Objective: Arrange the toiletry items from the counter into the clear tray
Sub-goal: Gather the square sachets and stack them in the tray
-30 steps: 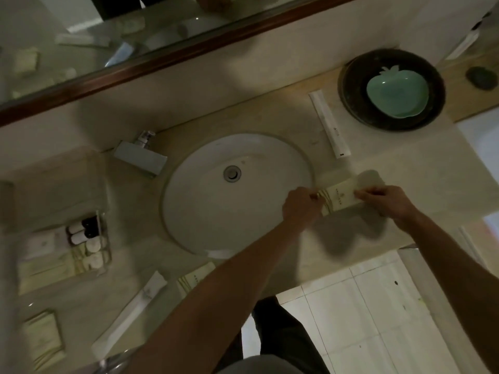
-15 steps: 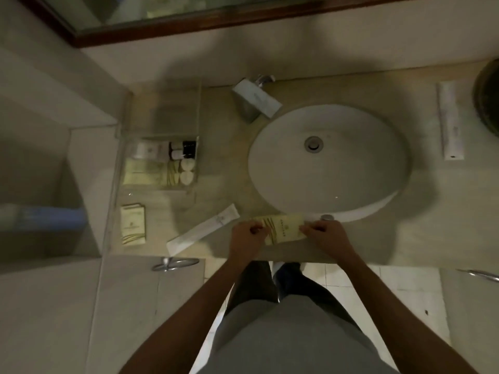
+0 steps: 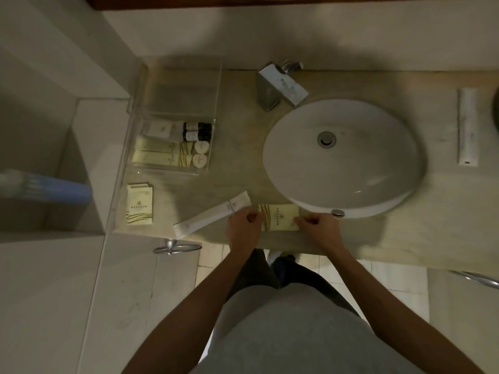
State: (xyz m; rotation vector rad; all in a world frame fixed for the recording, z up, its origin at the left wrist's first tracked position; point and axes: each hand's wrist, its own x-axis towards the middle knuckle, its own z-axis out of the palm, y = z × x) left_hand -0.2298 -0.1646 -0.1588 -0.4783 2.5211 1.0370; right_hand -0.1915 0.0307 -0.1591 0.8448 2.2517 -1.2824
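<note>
A flat cream packet (image 3: 279, 217) lies at the counter's front edge, just in front of the sink. My left hand (image 3: 243, 229) pinches its left end and my right hand (image 3: 318, 228) pinches its right end. The clear tray (image 3: 140, 109) stands at the counter's far left and holds two small dark bottles, cream boxes, a white packet and two round caps. Left of my hands, a long white sachet (image 3: 213, 214) lies diagonally. A stack of cream packets (image 3: 139, 207) sits in front of the tray. A second white sachet (image 3: 467, 126) lies right of the sink.
The oval white sink (image 3: 343, 157) fills the counter's middle, with a chrome tap (image 3: 280, 86) behind it. A dark bowl's edge (image 3: 496, 109) shows at far right. Below the counter's front hang a chrome ring (image 3: 176, 248) and a rail (image 3: 478, 278). A blue-and-white object (image 3: 46, 186) lies at the far left.
Both hands carried the cream packet from the counter right of the sink to the front edge in front of it. The view swung left, bringing the tray into sight.
</note>
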